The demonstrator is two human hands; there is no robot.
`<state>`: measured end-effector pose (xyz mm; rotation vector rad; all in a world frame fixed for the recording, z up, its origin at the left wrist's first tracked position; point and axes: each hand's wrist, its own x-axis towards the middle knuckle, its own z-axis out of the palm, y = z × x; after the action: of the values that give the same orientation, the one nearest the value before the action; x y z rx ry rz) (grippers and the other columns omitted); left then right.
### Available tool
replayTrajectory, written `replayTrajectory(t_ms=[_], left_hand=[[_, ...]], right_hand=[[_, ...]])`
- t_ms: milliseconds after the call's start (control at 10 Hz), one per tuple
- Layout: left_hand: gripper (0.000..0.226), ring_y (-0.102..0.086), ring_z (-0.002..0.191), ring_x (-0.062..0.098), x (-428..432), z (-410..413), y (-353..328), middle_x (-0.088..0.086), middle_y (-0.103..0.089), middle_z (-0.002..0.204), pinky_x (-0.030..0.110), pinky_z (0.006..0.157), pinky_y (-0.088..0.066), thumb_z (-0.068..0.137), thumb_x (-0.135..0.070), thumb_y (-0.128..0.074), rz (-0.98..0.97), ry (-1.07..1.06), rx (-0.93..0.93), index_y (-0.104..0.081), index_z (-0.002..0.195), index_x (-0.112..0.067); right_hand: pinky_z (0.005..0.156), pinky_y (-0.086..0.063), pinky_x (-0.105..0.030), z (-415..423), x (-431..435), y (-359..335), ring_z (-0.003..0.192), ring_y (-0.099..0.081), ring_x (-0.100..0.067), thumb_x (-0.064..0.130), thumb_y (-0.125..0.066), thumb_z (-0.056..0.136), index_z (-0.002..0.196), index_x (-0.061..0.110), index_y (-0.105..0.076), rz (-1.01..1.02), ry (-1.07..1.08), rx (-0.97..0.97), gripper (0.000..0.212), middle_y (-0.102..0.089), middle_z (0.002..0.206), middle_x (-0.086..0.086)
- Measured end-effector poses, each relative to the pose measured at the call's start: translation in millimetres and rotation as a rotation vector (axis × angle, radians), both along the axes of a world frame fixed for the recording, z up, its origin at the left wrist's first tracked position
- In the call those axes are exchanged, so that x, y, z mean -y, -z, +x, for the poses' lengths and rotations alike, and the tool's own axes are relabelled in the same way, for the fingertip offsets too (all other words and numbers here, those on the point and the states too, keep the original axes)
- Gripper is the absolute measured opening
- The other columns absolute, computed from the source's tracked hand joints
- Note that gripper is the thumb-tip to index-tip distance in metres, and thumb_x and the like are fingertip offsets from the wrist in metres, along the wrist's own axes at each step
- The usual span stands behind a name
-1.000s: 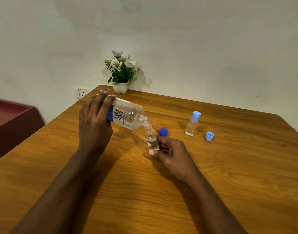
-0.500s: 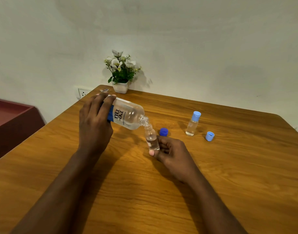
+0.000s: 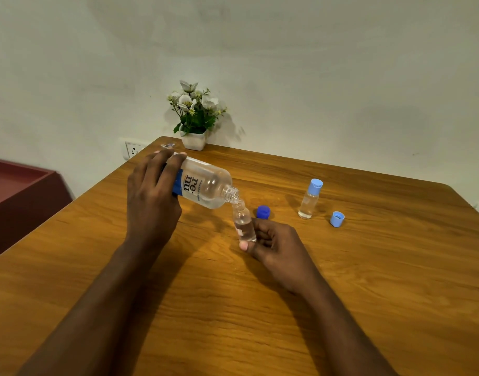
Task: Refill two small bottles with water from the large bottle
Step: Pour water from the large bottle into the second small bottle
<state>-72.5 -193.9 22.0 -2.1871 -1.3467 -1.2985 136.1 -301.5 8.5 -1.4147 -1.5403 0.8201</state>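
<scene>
The left hand (image 3: pixel 151 196), in the middle left of the frame, grips the large bottle (image 3: pixel 206 188) around its lower part, with the fingers curled over the top of it. This bottle has no cap and is tilted almost flat, its neck pointing to the right and a little down. Clear water lies along its lower side. Its mouth meets the mouth of the small bottle (image 3: pixel 243 223), which is just right of the centre of the frame. The right hand (image 3: pixel 276 245) holds this small bottle near its base, between the thumb and the curled fingers, and the bottle leans slightly to the left. It has clear water inside; the exact level cannot be told. The two hands are apart, each one closed on its own bottle, and both are over the wooden table (image 3: pixel 368 280). Just behind the right hand a dark cap (image 3: pixel 263 212) lies on the table. Further right stands the second bottle (image 3: pixel 310 199), upright, closed with a light blue top, with a little clear liquid at the bottom. Near it, to the right, lies a light cap (image 3: pixel 337 219) with its opening upward. At the far edge of the table, above the left hand in the frame, there is a plant (image 3: pixel 195 115) with white flowers in a white pot. A socket (image 3: pixel 134 150) is on the wall (image 3: pixel 341 77) to the left of it, and a red cabinet (image 3: pixel 16 191) is at the left edge.
</scene>
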Motion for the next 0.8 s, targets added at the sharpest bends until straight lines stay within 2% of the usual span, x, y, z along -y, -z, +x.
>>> replayTrajectory(t_ms=[500, 800], left_hand=[[0.059, -0.042, 0.128, 0.037, 1.4, 0.6, -0.6, 0.020, -0.052, 0.133, 0.050, 0.102, -0.037, 0.076, 0.009, -0.067, -0.006, 0.000, 0.001, -0.051, 0.131, -0.003], [0.059, -0.042, 0.128, 0.037, 0.6, 0.3, -0.3, 0.020, -0.051, 0.134, 0.051, 0.102, -0.037, 0.076, 0.009, -0.067, -0.011, 0.000, -0.006, -0.050, 0.131, -0.003]], right_hand=[[0.090, -0.050, -0.023, 1.4, 0.2, 0.4, 0.100, -0.065, 0.004, 0.015, -0.071, 0.085, 0.117, 0.025, -0.068, 0.001, 0.001, 0.010, 0.034, -0.072, 0.107, 0.016], [0.097, -0.051, -0.035, 0.4, -1.1, 2.0, 0.103, -0.066, 0.000, 0.013, -0.071, 0.084, 0.119, 0.022, -0.067, -0.015, 0.008, -0.006, 0.036, -0.072, 0.110, 0.013]])
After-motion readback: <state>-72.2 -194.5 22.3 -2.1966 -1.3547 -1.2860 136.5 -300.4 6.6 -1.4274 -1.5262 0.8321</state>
